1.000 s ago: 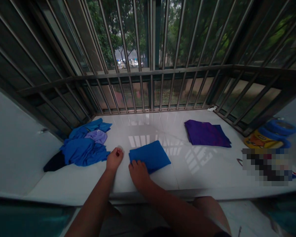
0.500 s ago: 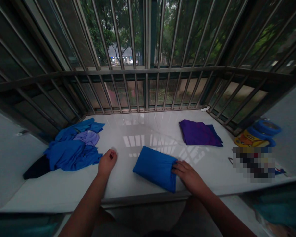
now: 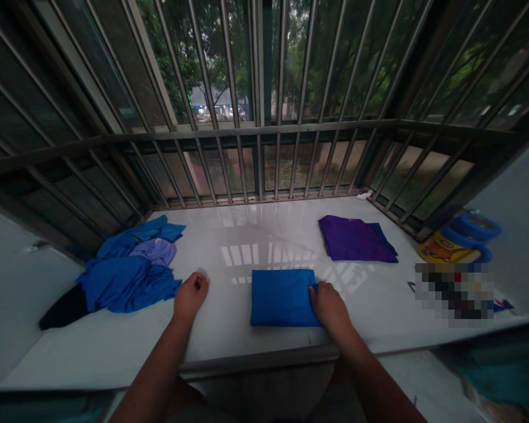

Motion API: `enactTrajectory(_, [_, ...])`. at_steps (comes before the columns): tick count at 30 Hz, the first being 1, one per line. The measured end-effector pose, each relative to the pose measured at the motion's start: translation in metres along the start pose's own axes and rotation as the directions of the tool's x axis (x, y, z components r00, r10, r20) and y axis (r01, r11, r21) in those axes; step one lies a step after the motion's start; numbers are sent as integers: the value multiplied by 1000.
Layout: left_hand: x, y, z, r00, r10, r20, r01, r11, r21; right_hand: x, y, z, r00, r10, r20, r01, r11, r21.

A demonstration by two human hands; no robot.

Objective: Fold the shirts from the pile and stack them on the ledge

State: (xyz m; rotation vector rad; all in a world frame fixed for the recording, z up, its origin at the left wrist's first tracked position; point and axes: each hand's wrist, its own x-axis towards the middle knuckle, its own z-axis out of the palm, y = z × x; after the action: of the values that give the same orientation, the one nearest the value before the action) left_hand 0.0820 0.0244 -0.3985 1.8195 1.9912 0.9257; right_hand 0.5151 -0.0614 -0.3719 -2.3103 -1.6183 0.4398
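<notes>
The right hand (image 3: 331, 308) pinches the right edge of a flat, rectangular folded bright-blue cloth (image 3: 282, 298), thumb on top and fingers curled together at the edge; how far they reach beneath is hidden. The cloth lies near the front edge of a glossy white sill (image 3: 229, 338), midway between both hands. The left hand (image 3: 190, 295) is curled into a loose fist with a small dark hollow, set down beside a crumpled heap of blue cloth (image 3: 123, 285). A lavender crumpled cloth (image 3: 158, 251) lies on that heap, and a black cloth (image 3: 64, 308) sticks out at its left. Farther right lies a folded purple cloth (image 3: 346, 238) with a dark-blue folded piece (image 3: 384, 239) showing beside it. At the right wall stands a yellow-and-blue container (image 3: 445, 249) bearing a cartoon picture; any lettering is too blurred to read. Metal window bars (image 3: 258, 167) rise behind the sill.
</notes>
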Motion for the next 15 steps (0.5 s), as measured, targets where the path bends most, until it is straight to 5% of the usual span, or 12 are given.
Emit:
enactTrajectory(7, [1,-5,4,1000,-2,1,2,1000,2,34,10,-37,996,-90,-21,93,959,269])
enactTrajectory(15, [3,-8,5,1000,9,14,-9,1000,6,102,-9,-130,979,-172,-114,206,800,564])
